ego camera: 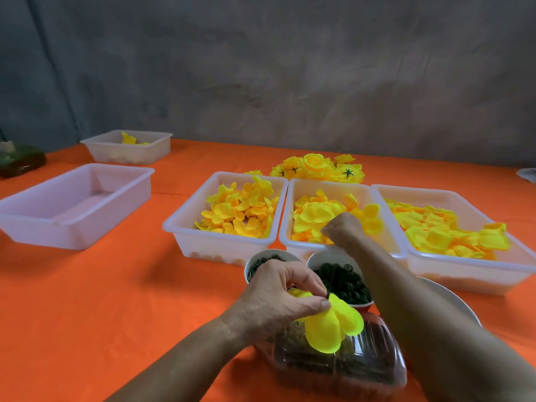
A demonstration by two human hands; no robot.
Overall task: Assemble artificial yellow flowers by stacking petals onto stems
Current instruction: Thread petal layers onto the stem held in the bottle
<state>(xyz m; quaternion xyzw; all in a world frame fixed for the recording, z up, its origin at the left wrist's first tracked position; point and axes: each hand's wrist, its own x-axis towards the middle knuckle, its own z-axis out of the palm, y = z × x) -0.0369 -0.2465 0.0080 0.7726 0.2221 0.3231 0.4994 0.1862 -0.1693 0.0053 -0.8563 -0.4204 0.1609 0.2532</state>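
The left hand (278, 297) pinches a dark stem (328, 294) between thumb and fingers, with bright yellow petals (330, 323) threaded on it and hanging just below and to the right of the fingertips, above a clear container (348, 369) of dark parts. The right hand (343, 227) reaches into the middle tray (293, 227) among loose yellow petal pieces (316, 213); its fingers are turned away, so I cannot tell whether it holds anything. Two cups (316, 258) of small dark rings stand between the hands, just in front of the trays. A heap of finished flowers (319, 168) lies behind the trays on the orange counter (116, 300).
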